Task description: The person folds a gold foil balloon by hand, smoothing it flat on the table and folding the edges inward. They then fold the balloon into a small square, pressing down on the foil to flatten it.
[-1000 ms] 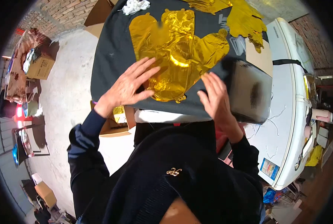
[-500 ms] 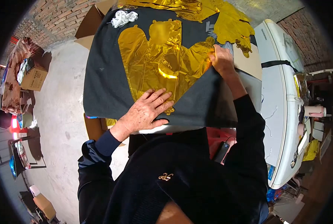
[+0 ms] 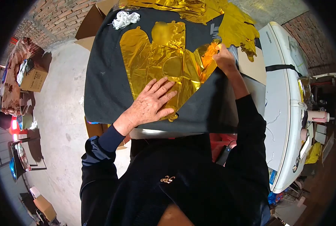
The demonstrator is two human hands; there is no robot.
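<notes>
On the cloth [image 3: 105, 81], the near foil [image 3: 168, 56] is pinched at its two-o'clock edge by the right hand [image 3: 226, 59], fingers clamped, and pressed near six by the left hand [image 3: 149, 105], fingers slightly apart, cloth showing at five and nine.

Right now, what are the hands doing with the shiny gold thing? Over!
Left hand flat on gold foil piece. Right hand pinching its right-side lobe. White stringy bundle apart, clear of both hands.
</notes>
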